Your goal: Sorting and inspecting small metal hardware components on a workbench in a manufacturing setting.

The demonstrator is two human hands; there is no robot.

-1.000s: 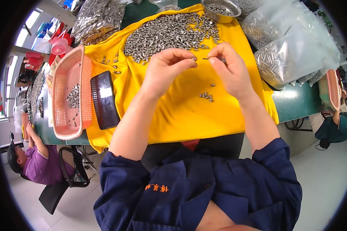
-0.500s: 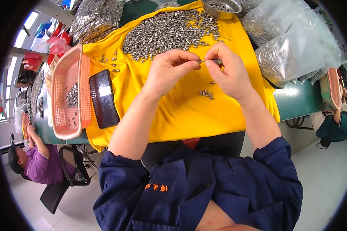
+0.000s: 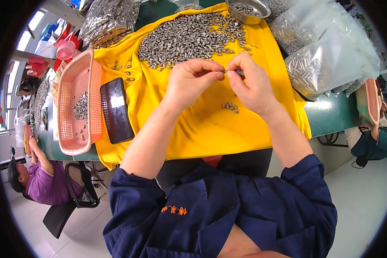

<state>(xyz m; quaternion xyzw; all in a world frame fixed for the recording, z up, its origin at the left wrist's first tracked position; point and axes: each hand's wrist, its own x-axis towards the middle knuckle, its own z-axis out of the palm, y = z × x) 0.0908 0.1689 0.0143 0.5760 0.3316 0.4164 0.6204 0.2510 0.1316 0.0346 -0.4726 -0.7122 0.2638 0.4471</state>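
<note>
My left hand (image 3: pixel 189 84) and my right hand (image 3: pixel 254 88) meet fingertip to fingertip above a yellow cloth (image 3: pixel 202 137). Each is closed in a pinch. Between them shows a tiny part, mostly hidden by the fingers and too small to name; a bit of dark metal peeks out by the right fingers. Just beyond the hands spreads a large heap of small metal cylinders (image 3: pixel 185 38). A little cluster of the same metal pieces (image 3: pixel 230 107) lies on the cloth nearer to me, below the right hand.
Left stand a pink plastic basket (image 3: pixel 63 124) with some metal pieces and a black tray-like object (image 3: pixel 117 112). Clear bags of metal parts (image 3: pixel 314 64) fill the right; a metal bowl (image 3: pixel 254 17) sits at the back. Co-workers sit left (image 3: pixel 51 185) and right (image 3: pixel 370 142).
My right hand has shifted slightly left and down, its fingertips nearer the left ones. One loose piece on the cloth beside it no longer shows.
</note>
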